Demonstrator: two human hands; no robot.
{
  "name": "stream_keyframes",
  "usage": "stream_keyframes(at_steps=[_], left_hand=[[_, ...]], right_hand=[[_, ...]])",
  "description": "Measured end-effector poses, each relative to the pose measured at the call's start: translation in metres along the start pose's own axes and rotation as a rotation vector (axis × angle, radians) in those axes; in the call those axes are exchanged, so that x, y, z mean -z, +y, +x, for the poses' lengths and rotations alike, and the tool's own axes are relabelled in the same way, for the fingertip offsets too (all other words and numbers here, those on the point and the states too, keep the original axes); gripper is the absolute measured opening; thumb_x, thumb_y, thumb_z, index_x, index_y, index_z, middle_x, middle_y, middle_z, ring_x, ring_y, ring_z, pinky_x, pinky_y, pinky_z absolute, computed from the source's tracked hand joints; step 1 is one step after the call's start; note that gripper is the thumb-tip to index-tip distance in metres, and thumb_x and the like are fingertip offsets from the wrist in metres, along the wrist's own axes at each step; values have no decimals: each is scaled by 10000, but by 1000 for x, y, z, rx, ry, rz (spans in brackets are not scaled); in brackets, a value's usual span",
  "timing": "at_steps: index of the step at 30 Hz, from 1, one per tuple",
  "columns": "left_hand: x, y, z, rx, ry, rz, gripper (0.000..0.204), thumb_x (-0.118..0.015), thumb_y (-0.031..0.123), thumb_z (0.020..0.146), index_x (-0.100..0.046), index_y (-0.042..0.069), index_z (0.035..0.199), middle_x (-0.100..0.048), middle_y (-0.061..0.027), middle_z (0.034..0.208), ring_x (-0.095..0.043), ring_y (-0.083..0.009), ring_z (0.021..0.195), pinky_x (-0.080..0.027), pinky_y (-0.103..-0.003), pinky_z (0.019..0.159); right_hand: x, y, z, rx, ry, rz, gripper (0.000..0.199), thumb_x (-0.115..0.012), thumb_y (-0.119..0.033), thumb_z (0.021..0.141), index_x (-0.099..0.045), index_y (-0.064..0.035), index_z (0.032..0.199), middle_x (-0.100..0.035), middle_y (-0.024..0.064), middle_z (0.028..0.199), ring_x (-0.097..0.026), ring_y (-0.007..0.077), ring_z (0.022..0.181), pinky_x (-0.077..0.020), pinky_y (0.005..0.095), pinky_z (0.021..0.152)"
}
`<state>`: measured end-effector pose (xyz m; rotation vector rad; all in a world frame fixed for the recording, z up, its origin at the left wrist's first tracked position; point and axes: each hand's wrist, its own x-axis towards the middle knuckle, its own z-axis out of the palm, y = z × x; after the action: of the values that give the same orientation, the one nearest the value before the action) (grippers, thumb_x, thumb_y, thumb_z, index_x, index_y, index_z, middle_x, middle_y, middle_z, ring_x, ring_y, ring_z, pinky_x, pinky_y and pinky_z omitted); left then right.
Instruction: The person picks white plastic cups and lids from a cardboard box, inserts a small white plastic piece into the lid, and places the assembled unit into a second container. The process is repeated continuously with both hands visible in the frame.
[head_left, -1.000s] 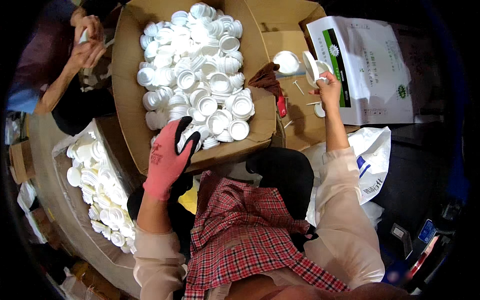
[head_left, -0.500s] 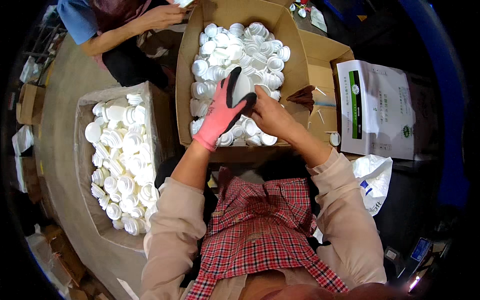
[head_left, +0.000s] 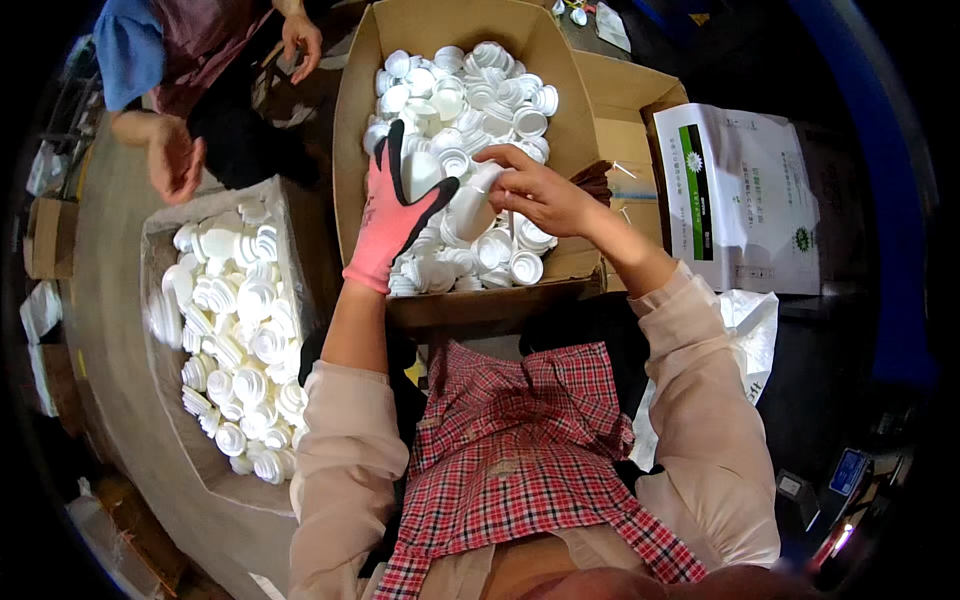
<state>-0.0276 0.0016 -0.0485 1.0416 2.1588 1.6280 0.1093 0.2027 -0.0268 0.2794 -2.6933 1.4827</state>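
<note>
My left hand [head_left: 392, 215], in a pink and black glove, is over the cardboard box [head_left: 470, 18], thumb and fingers spread apart. A white plastic disc [head_left: 424, 172] shows between its thumb and forefinger; whether it touches the glove or lies on the pile I cannot tell. My bare right hand [head_left: 540, 195] is closed on a white plastic cap [head_left: 468, 212], tilted and slightly blurred, just right of the gloved thumb. Below both hands, many loose white plastic caps [head_left: 530, 122], ridged and round, fill the box.
A second, lined box [head_left: 215, 478] full of white caps stands at left, with a blurred cap [head_left: 162, 315] at its left side. Beyond it are a co-worker's hands [head_left: 175, 162]. At right are an open carton [head_left: 632, 95], a white printed sheet [head_left: 740, 195] and a white bag [head_left: 750, 335].
My left hand has moved left and its grip has widened. My right hand, now with a cap, has come away from it. The co-worker's hands have moved apart, one down toward the left box.
</note>
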Motion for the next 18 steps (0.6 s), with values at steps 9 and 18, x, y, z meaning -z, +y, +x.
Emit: stream_keyframes(at_steps=[9, 18], left_hand=[[-27, -9, -9, 124, -59, 73, 456, -717, 156, 773, -609, -19, 1180, -657, -206, 1087, -619, -353, 983, -471, -349, 889], [-16, -50, -15, 193, -116, 212, 421, -654, 85, 838, -551, -31, 1229, -628, -198, 1160, -595, -307, 1091, -439, -367, 948]], right_hand=[[-19, -21, -36, -215, 308, -302, 141, -486, -24, 856, -561, -41, 975, -559, 209, 949, -561, 424, 901, -453, 462, 790], [82, -98, -291, -790, 987, -658, 220, -540, -39, 868, -623, -83, 1067, -679, 185, 953, -666, 332, 889, -515, 377, 753]])
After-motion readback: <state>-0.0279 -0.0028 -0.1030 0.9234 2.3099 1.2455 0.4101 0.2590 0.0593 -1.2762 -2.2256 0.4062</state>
